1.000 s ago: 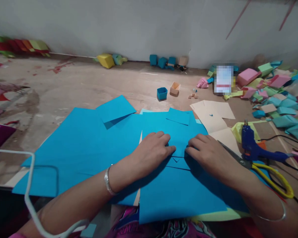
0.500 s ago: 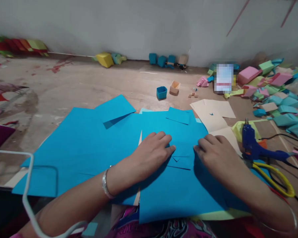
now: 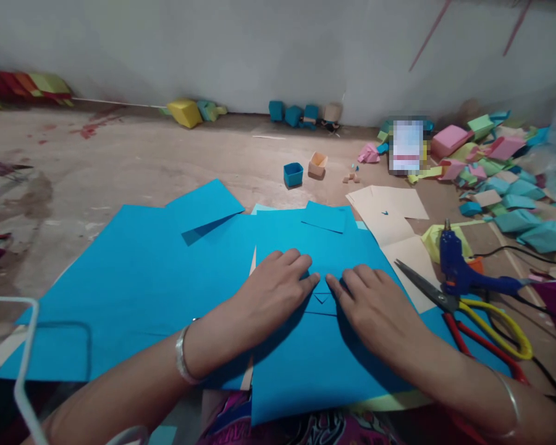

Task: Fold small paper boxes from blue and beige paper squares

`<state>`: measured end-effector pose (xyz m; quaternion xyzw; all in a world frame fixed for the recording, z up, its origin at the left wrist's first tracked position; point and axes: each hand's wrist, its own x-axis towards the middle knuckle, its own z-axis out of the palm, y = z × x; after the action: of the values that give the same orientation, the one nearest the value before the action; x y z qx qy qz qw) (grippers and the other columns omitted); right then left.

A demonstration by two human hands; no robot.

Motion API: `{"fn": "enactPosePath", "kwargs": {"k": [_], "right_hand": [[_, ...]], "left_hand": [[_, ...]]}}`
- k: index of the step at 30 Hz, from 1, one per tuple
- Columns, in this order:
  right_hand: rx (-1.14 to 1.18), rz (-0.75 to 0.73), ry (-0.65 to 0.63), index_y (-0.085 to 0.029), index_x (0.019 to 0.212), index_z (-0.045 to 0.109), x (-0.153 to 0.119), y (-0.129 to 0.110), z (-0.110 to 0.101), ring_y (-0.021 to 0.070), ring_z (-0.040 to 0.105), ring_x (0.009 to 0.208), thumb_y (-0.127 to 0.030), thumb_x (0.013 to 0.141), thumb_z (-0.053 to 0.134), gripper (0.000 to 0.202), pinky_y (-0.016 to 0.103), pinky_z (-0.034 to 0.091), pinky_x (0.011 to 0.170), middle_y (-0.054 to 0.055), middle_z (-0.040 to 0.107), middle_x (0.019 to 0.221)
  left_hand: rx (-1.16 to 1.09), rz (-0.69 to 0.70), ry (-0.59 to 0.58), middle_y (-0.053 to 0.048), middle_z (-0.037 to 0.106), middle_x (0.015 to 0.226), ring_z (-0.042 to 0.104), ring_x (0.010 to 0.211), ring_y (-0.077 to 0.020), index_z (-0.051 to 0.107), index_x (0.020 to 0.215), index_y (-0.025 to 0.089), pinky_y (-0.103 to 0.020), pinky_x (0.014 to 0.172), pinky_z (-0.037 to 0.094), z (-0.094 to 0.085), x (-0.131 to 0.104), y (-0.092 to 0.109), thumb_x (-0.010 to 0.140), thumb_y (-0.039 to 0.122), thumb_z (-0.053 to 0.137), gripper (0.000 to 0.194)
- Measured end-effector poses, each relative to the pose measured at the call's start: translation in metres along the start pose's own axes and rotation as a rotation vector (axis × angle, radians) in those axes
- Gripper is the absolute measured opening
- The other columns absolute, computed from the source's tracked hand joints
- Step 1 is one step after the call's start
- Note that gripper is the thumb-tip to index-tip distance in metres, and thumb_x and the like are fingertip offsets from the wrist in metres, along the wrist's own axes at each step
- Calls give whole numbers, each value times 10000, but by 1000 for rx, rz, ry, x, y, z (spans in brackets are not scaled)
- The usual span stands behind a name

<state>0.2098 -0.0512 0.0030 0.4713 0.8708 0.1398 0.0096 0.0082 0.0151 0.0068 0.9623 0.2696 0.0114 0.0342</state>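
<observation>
Large blue sheets (image 3: 167, 278) lie before me. On the right-hand sheet rests a small blue paper piece (image 3: 322, 305) with a little V-shaped notch or fold. My left hand (image 3: 282, 287) presses on this piece from the left, its fingers curled together and the thumb pointing right. From the right, my right hand (image 3: 370, 300) reaches it with fingers bent and thumb near the left thumb. A narrow gap parts the two thumbs. Two more blue pieces, one larger (image 3: 206, 207) and one smaller (image 3: 324, 216), lie further back.
Open scissors (image 3: 449, 303) and a blue glue gun (image 3: 458, 266) with its cord lie at right, near cream paper (image 3: 398, 210). Small boxes (image 3: 293, 175) stand behind. Coloured paper shapes (image 3: 505, 179) pile up at the back right. A white frame (image 3: 25, 352) stands front left.
My right hand has moved left, close to my left hand, and its thumb is now at the small piece. The scissors are less covered. The whole view has shifted slightly.
</observation>
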Motion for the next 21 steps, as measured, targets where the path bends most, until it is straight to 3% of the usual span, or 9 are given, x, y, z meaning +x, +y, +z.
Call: {"fn": "enactPosePath", "kwargs": {"k": [6,15,21], "right_hand": [[7,2,-65,-126,966,692,-2,-2,10,240,475,736,-72,892,490,222,377,233,611,93,597,818],[-5,-9,-70,-141,975,667,-3,-1,10,230,461,726,-88,901,493,197,376,231,607,84,578,805],[-7,-36,-33,-138,934,664,-5,2,12,231,459,709,-61,891,459,224,372,224,603,93,581,791]], "left_hand": [[54,-10,-71,-70,593,922,461,875,-236,671,938,191,-362,629,237,-9,1,-4,961,230,524,153],[101,-126,-44,-63,538,771,428,764,-223,580,668,176,-369,606,209,-6,-12,-11,929,161,537,265],[91,-191,-153,-65,529,733,432,757,-234,570,643,192,-357,577,176,-15,-16,-10,848,81,596,234]]}}
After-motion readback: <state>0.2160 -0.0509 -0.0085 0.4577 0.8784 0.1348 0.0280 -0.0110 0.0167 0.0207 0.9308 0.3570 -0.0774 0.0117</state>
